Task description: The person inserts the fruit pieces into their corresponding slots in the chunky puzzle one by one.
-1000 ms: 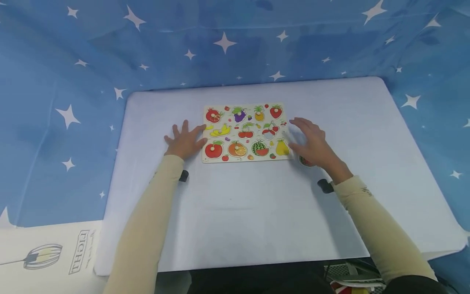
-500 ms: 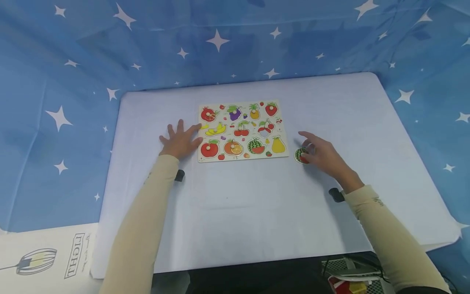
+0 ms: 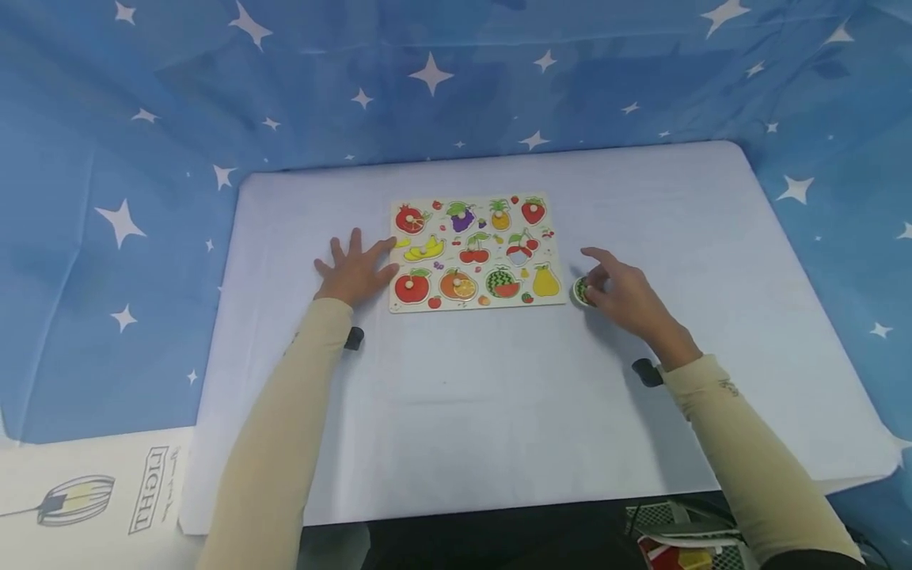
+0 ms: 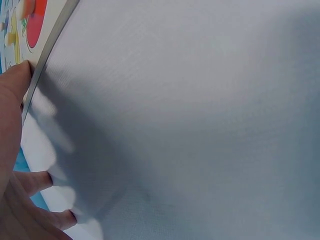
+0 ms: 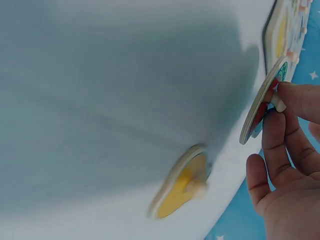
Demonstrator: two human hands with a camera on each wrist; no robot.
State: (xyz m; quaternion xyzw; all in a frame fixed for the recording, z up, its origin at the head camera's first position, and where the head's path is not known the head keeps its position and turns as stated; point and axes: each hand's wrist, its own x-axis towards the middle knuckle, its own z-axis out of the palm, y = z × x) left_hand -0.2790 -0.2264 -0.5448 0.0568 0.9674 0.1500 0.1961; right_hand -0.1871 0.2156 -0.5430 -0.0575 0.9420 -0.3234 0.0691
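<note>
My left hand [image 3: 351, 277] lies with fingers spread at the left side of a fruit puzzle board [image 3: 452, 260]; its thumb and index finger touch that edge. In the left wrist view the thumb [image 4: 17, 80] presses the board's corner area near a red apple piece [image 4: 36, 22]. Off the board's right side, my right hand [image 3: 627, 297] pinches a round watermelon puzzle piece [image 3: 580, 291] by its peg. That piece [image 5: 255, 112] is tilted on edge in the right wrist view, its face toward the fingers. Part of it hides behind the hand in the head view.
A yellow puzzle piece [image 5: 182, 185] with a peg lies on the white table [image 3: 442, 427] under the right hand, hidden in the head view. Blue star-patterned cloth [image 3: 456, 95] hangs behind the table. A box printed with a whisk [image 3: 78, 499] stands at the lower left.
My right hand has drawn back from the board's right edge, closed on the watermelon piece and tilted it up. The left hand has stayed at the board's left edge.
</note>
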